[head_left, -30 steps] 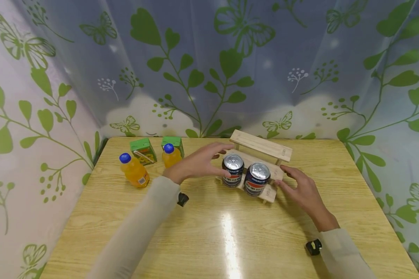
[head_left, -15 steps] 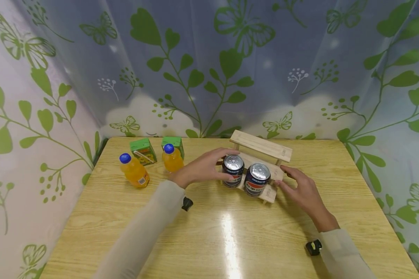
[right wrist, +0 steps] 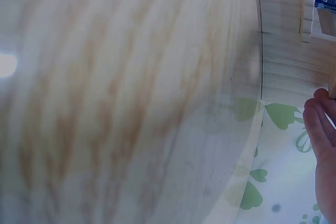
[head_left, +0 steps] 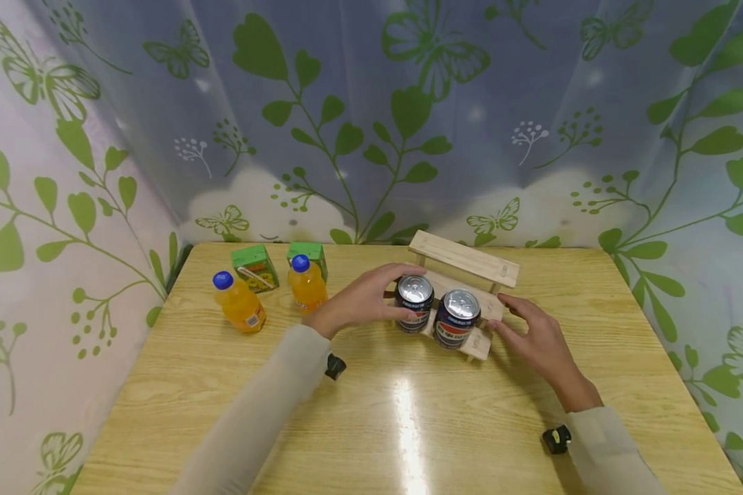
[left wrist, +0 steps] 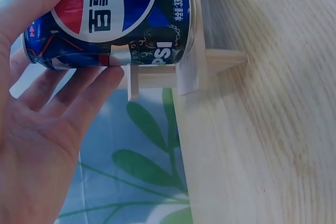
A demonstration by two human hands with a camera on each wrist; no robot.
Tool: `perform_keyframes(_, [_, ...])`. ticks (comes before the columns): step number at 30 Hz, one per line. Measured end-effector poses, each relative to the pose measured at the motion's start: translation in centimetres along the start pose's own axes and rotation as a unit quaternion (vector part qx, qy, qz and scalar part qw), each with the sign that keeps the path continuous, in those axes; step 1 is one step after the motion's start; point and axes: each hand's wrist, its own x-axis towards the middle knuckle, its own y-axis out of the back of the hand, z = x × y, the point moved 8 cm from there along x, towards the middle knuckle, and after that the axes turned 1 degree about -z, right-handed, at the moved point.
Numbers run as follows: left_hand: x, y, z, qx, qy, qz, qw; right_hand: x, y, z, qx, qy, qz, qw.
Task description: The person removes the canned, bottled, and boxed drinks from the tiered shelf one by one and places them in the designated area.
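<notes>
Two dark blue Pepsi cans stand side by side on the lowest step of a pale wooden stepped rack (head_left: 464, 258). My left hand (head_left: 365, 299) grips the left can (head_left: 416, 292), its thumb on the near side and fingers round the far side. In the left wrist view the thumb lies across the printed label of this can (left wrist: 115, 22), with fingertips along its other side. The right can (head_left: 458, 309) stands free of both hands. At the rack's right end, my right hand (head_left: 535, 337) holds the middle step between thumb and fingers.
Left on the wooden table (head_left: 359, 426) stand two orange drink bottles, one at the far left (head_left: 238, 302) and another bottle (head_left: 307, 285) beside my left wrist. Green juice cartons (head_left: 255, 268) stand behind them. A patterned curtain (head_left: 371, 137) hangs along the table's back edge.
My left hand has moved slightly right and closed round the left can. My right hand, the rack and both cans have stayed in place.
</notes>
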Motion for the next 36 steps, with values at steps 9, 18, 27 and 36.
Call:
perform_keyframes(9, [-0.3,0.1,0.3,0.004,0.001,0.015,0.9999,0.0,0.0,-0.1,-0.002,0.002,0.0,1.0])
perform_keyframes(18, [-1.1,0.8,0.1,0.002,0.002,0.033,0.9994,0.1,0.1,-0.3,-0.002,-0.002,-0.002,1.0])
perform_keyframes(27, [-2.4,2.4,-0.6,0.017,0.018,0.057,0.998,0.0,0.1,-0.3,-0.006,-0.006,-0.007,0.9999])
perform_keyframes(36, [-4.6,3.7,-1.4,-0.015,0.032,0.072,0.9968,0.0,0.1,-0.2,-0.006,-0.01,-0.01,0.9999])
